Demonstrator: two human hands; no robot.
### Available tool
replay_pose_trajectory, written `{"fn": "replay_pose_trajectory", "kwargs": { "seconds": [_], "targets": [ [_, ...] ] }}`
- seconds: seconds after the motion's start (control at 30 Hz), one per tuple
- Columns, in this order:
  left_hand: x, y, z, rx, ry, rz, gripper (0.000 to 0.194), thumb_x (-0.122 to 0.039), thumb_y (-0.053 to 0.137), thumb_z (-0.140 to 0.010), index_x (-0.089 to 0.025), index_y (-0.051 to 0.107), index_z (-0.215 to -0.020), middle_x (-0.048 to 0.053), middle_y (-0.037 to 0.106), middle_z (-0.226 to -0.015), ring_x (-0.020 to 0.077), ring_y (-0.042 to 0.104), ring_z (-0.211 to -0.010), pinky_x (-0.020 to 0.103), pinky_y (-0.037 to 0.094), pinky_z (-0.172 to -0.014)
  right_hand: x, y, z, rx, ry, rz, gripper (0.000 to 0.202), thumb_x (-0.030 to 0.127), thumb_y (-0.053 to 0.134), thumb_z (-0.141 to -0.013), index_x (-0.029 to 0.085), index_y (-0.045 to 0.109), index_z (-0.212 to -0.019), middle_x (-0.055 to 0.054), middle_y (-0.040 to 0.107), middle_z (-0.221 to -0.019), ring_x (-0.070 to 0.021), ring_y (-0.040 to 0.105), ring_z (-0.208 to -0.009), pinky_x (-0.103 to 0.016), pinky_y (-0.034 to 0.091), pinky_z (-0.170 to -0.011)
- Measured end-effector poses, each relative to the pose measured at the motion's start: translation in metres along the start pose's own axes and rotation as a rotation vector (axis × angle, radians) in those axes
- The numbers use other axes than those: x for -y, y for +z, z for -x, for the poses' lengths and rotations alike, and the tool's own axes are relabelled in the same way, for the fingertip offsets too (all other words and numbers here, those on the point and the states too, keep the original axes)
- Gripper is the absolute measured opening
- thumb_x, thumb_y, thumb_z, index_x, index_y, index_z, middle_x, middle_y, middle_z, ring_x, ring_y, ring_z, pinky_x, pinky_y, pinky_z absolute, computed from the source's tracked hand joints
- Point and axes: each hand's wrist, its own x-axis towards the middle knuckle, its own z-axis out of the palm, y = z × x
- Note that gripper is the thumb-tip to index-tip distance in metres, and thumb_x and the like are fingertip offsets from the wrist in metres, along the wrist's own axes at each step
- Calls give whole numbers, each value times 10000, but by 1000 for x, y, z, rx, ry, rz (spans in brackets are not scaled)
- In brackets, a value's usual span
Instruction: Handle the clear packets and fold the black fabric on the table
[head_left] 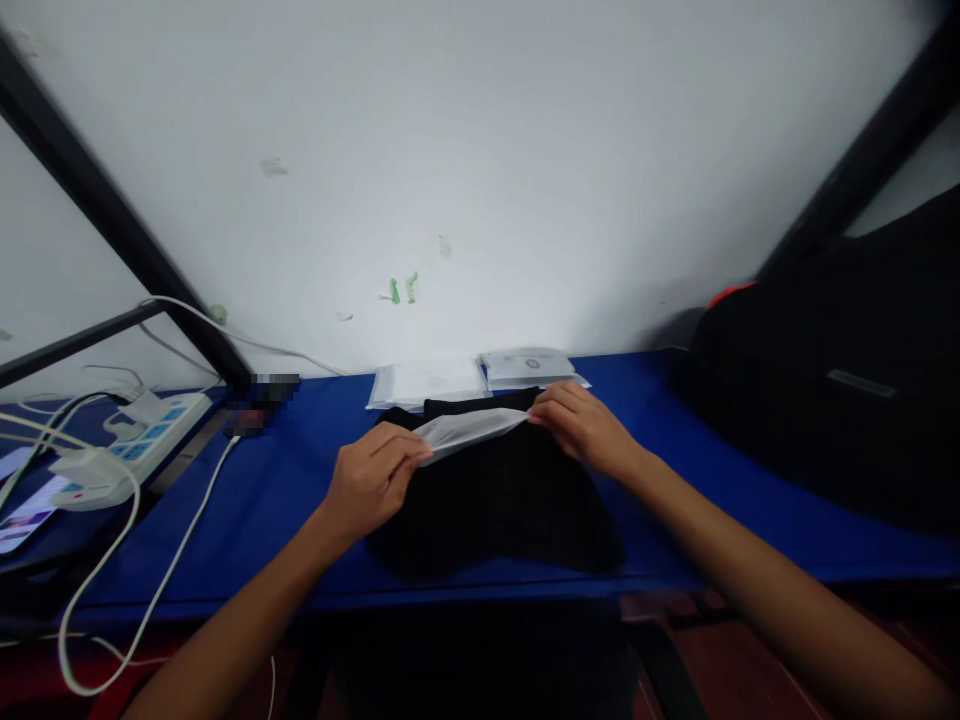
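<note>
Blue and smooth, the desk [285, 500] carries a soft black cloth [495, 500], folded into a rounded, matte heap near its front edge. Over the cloth's far edge the hands stretch a thin, translucent white bag [472, 430], flat and slightly crinkled: the left hand [371, 480] pinches its left end between thumb and curled fingers, and the right hand [581, 425] grips its right end with fingers closed. Behind the cloth, against the white wall, lie glossy clear packets [480, 378], flat and rectangular. At the left sits a white power strip [139, 440] with looping white cables [120, 570]. A bulky black bag [832, 370] rests at the right.
</note>
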Motion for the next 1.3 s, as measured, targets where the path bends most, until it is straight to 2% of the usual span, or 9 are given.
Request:
{"fn": "replay_pose_trajectory", "kwargs": {
  "seconds": [0.13,0.23,0.4,0.53,0.7,0.8,0.93,1.1,1.3],
  "targets": [
    [-9,8,1,41,52,119,148,-61,558,-936,-174,642,-983,42,711,-893,140,685,-839,252,591,-731,16,0,-8,167,-19,-33,322,268,561,-953,154,558,-1255,-157,638,-1244,-278,570,-1145,-449,486,-962],
    [-17,10,0,77,91,125,189,-54,568,-929,-181,630,-1054,52,710,-940,157,680,-893,279,593,-783,26,7,-22,291,-103,-56,416,148,519,-914,153,521,-1330,-130,668,-1227,-243,619,-1087,-394,508,-924],
    [-18,-7,16,40,-52,17,358,-170,677,-902,-172,555,-1238,126,643,-1146,226,626,-1076,377,554,-926,-24,10,-33,70,37,113,582,39,477,-810,188,510,-1372,-124,675,-1230,-265,623,-1088,-403,515,-903],
    [-12,-25,40,392,-81,109,236,-329,693,-906,-196,601,-1077,97,642,-1081,226,622,-1024,364,543,-877,-88,23,-27,94,296,288,639,16,441,-817,115,441,-1448,-197,547,-1422,-339,508,-1291,-516,413,-1062],
    [-7,-38,59,704,-178,114,318,-399,749,-846,-214,628,-1075,102,622,-1198,275,580,-1128,442,483,-978,-124,51,-3,319,310,228,755,8,474,-695,126,466,-1442,-184,597,-1378,-337,556,-1271,-514,471,-1029],
    [-4,-42,62,777,-211,132,362,-363,754,-839,-240,628,-1155,98,587,-1294,287,543,-1200,464,446,-1033,-106,44,8,304,308,203,755,33,470,-734,130,401,-1480,-184,497,-1479,-332,464,-1367,-522,436,-1079],
    [0,-47,65,815,-243,185,258,-318,702,-891,-272,657,-1141,72,567,-1346,275,519,-1244,446,434,-1049,-32,2,18,274,248,-84,479,196,451,-946,174,453,-1425,-169,529,-1439,-290,497,-1335,-502,435,-1093],
    [4,-51,67,781,-307,280,154,-288,573,-984,-296,687,-1088,32,597,-1322,224,527,-1251,389,422,-1065,58,-42,46,621,274,-406,441,388,718,-832,211,603,-1219,-135,601,-1357,-310,595,-1217,-464,510,-1006],
    [12,-49,63,665,-383,252,212,-336,475,-1027,-235,661,-1019,22,701,-1049,176,645,-996,302,489,-902,59,-59,58,636,431,-513,159,269,498,-946,226,645,-989,-87,692,-1186,-249,664,-1076,-391,532,-907]
  ]
}}
